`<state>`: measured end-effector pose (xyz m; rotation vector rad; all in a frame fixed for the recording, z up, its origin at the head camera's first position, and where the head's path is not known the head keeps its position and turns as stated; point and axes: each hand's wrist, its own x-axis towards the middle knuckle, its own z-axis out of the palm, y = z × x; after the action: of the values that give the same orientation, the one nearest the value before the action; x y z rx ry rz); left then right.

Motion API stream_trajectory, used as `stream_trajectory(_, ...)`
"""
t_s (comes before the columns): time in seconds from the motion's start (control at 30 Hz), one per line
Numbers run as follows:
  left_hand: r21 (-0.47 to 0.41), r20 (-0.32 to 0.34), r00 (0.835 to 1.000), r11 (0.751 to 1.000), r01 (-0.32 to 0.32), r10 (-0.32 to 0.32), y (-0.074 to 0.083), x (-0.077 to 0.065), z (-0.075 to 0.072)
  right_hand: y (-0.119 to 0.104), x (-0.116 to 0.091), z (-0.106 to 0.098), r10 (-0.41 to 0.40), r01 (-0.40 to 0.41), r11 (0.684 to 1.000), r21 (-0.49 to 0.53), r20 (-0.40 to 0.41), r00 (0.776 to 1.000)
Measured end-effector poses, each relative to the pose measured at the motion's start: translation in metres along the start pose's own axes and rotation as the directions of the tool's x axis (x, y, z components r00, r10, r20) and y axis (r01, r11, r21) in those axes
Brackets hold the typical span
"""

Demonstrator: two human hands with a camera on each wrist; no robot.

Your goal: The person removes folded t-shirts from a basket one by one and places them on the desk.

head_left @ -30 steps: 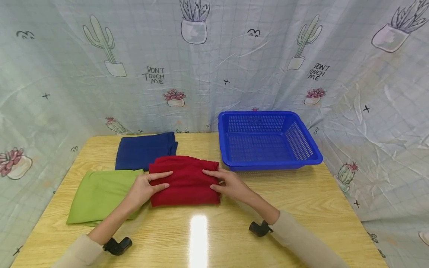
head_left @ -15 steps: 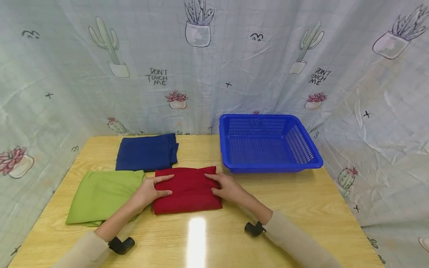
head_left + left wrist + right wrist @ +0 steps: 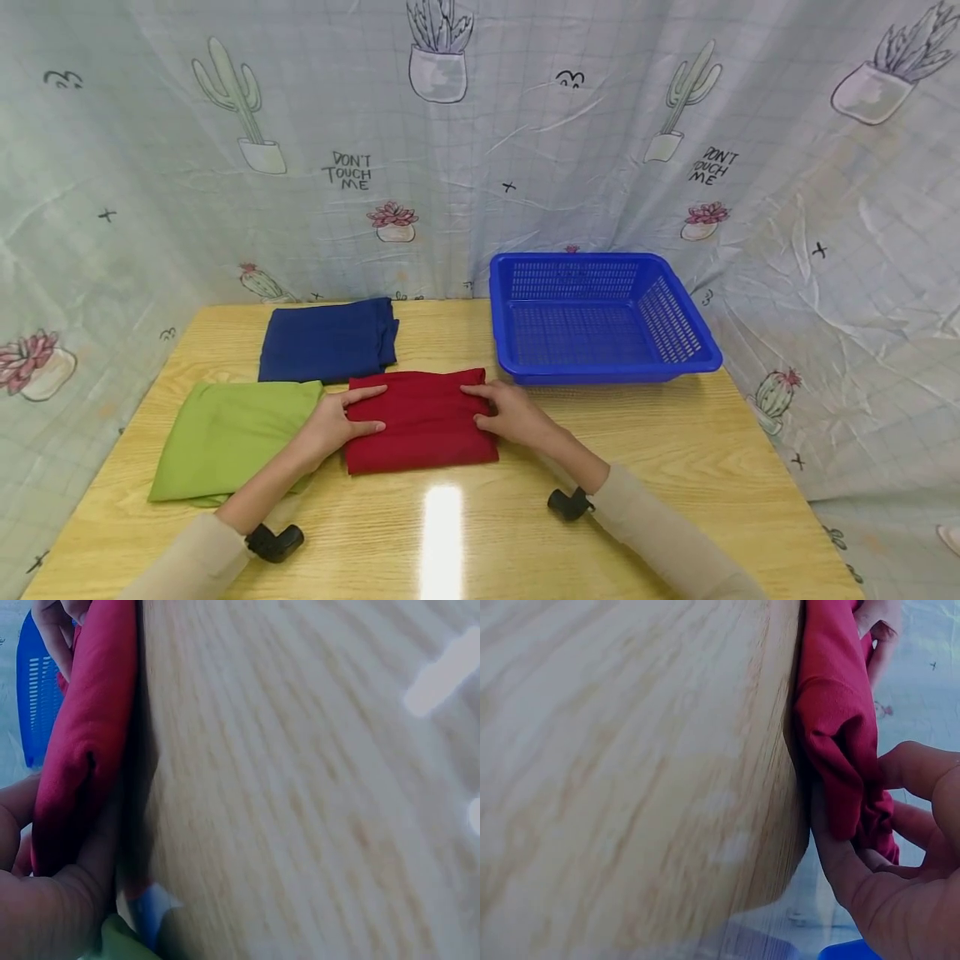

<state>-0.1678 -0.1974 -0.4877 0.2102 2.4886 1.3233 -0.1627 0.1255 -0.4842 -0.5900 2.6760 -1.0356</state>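
A folded red cloth (image 3: 423,425) lies across the middle of the wooden table in the head view, as a flat rectangular bundle. My left hand (image 3: 330,425) grips its left end, with thumb and forefinger spread over the top. At the opposite end my right hand (image 3: 519,414) holds it the same way. Close up in the left wrist view, fingers wrap the rounded fold of the red cloth (image 3: 94,712). Loose layers of the red cloth (image 3: 840,735) show at its end in the right wrist view, pinched between fingers above and below.
A folded green cloth (image 3: 232,437) lies left, partly behind the left forearm. Behind it is a folded navy cloth (image 3: 322,342). The blue plastic basket (image 3: 611,372) stands at the back right of the table (image 3: 637,467). A patterned curtain (image 3: 510,125) hangs behind.
Over the last second the red cloth has come toward me and slightly right, held in both hands, and its top looks flatter. During the last half second it barely moves.
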Motion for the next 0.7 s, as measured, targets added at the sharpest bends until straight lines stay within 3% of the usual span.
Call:
stream_trajectory(0.27,0.078,-0.02,1.0,0.997,0.003,-0.001,-0.003,-0.01,-0.002,0.0,0.002,0.006,-0.024,0.024,1.0,-0.002,0.021,1.0)
stream_trajectory(0.47,0.212,-0.026,0.993,0.971,-0.105,0.113,0.0,-0.02,-0.006,-0.003,-0.01,-0.001,-0.054,0.057,0.996,-0.063,0.035,0.998)
stream_trajectory(0.6,0.343,-0.051,0.979,0.924,-0.167,0.195,0.01,-0.032,-0.013,-0.01,-0.033,-0.016,-0.047,0.06,0.985,-0.161,0.083,0.995)
stream_trajectory(0.7,0.489,-0.076,0.945,0.838,-0.242,0.318,0.023,-0.038,-0.017,-0.016,-0.052,-0.032,-0.07,0.093,0.973,-0.211,0.115,0.991)
